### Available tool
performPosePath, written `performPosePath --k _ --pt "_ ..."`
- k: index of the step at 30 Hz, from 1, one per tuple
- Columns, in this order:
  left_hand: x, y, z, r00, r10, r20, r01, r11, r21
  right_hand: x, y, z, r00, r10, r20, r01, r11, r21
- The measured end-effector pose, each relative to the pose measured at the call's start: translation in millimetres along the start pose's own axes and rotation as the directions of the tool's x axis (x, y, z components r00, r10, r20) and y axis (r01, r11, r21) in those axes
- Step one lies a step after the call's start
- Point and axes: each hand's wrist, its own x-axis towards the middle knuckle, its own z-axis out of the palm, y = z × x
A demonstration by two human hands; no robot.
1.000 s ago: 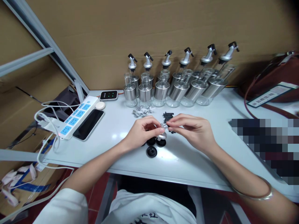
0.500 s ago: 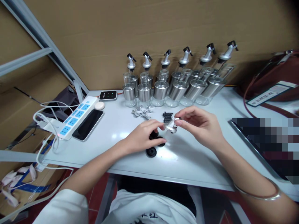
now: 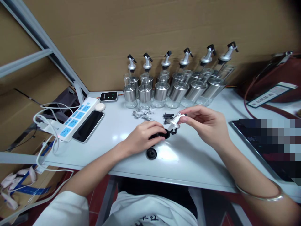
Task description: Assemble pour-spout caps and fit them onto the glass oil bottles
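Observation:
My right hand (image 3: 207, 124) pinches a silver pourer spout (image 3: 175, 121) by its narrow upper end, between thumb and fingertips. Its wide base points down and left. My left hand (image 3: 143, 136) has thumb and fingers closed on a round black stopper (image 3: 166, 135), tilted just left of the spout's base. Whether the two parts touch I cannot tell. Another black stopper (image 3: 151, 153) lies on the table below my left hand. Beyond the hands are several loose silver spouts (image 3: 143, 113) and a small pile of black levers (image 3: 168, 116). Small black pieces (image 3: 174, 131) show beneath the spout.
Several glass bottles with steel bands (image 3: 162, 91) stand along the back, the rear ones with pourers. On the left are a power strip (image 3: 76, 117), a phone (image 3: 88, 126) and a round white case (image 3: 100, 107). A tablet (image 3: 258, 147) and a brown bag (image 3: 277, 78) are right.
My left hand has picked up a black stopper from the table. The spout in my right hand has moved slightly up and right, and its base has tilted.

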Motion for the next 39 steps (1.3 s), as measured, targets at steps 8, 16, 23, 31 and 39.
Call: performPosePath --k 8,16,23,31,39 --pt "0.6 -2.1 3.3 0.901 -0.133 -0.413 0.021 0.964 -0.264 -0.7 1.1 2.7 0.985 -0.038 -0.168 0.042 0.999 0.016" --pt "-1.3 -2.5 6.9 0.893 -0.146 -0.425 -0.004 0.943 -0.332 -7.1 -2.2 14.3 0.984 -0.032 -0.174 0.036 0.999 0.021" --pt "0.4 -0.7 5.6 0.876 -0.169 -0.452 0.001 0.937 -0.349 -7.7 -0.4 15.1 0.985 -0.038 -0.167 0.039 0.999 0.003" --pt "-0.8 -0.6 6.4 0.87 -0.165 -0.464 0.003 0.944 -0.33 -7.1 -1.6 15.8 0.988 -0.018 -0.155 0.031 0.996 0.08" --pt "0.2 0.9 6.1 0.874 -0.13 -0.468 -0.027 0.949 -0.315 -10.0 0.4 19.9 0.987 -0.01 -0.157 0.024 0.996 0.091"
